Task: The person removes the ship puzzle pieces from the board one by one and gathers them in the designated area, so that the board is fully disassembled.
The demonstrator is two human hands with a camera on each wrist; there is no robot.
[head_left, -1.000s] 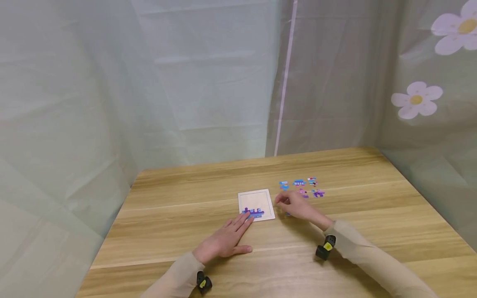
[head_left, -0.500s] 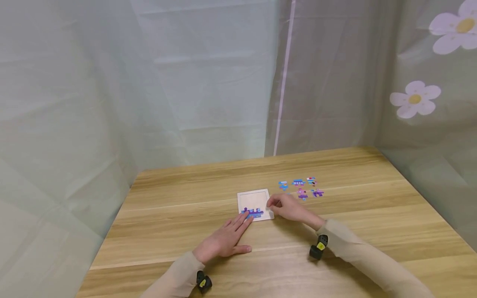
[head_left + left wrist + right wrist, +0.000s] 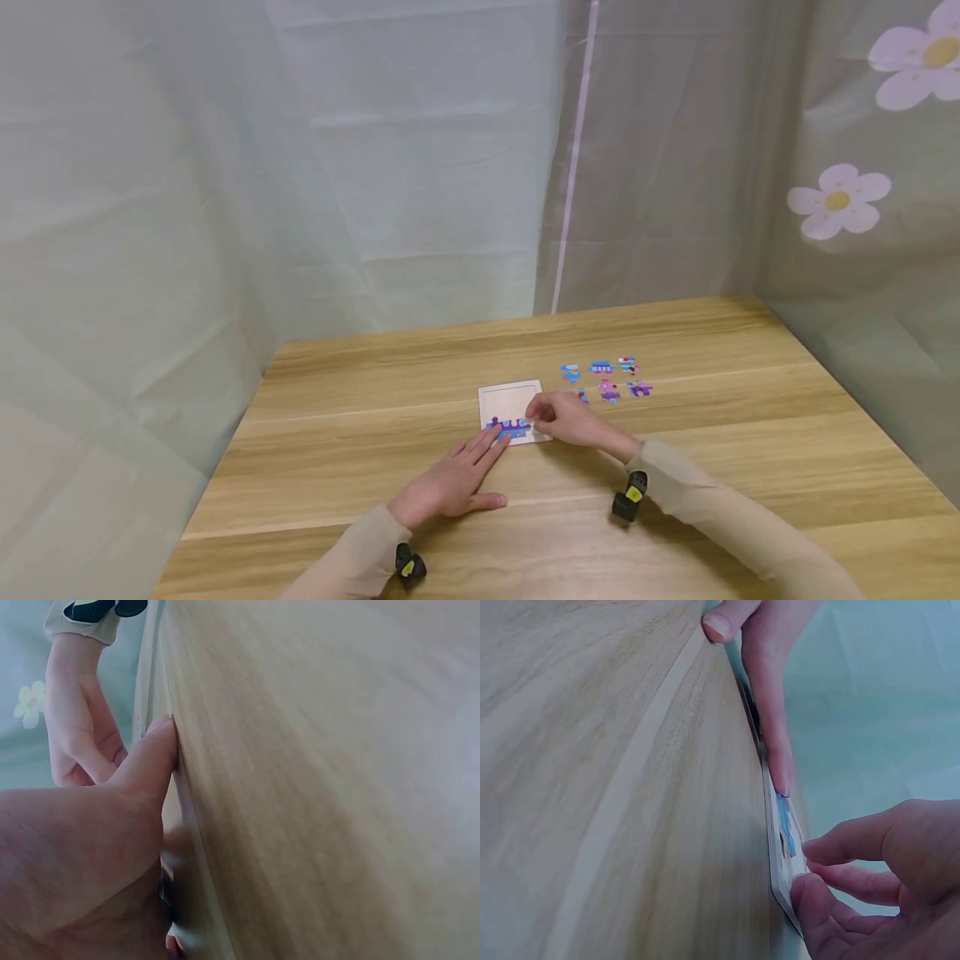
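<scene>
A white square puzzle tray [image 3: 507, 398] lies on the wooden table, with a row of joined purple and blue puzzle pieces [image 3: 515, 426] along its near side. My left hand [image 3: 453, 483] lies flat, its straight fingertips resting on the left part of that row. At the tray's right side my right hand [image 3: 572, 419] pinches a small, pale-looking puzzle piece between thumb and fingertips, mostly hidden by them. In the right wrist view, the thumb and fingers of this hand [image 3: 900, 877] are bent close over the tray edge [image 3: 775, 862].
Several loose puzzle pieces lie to the right of the tray, among them a blue one [image 3: 602, 367], a pink one [image 3: 609, 390] and a purple one [image 3: 640, 389]. Another piece [image 3: 582, 396] is partly covered by my right hand. Fabric curtains [image 3: 420, 167] stand behind the table.
My right hand has moved left from beside the loose pieces to the tray's right side, carrying the small piece. My left hand has stayed in place on the row.
</scene>
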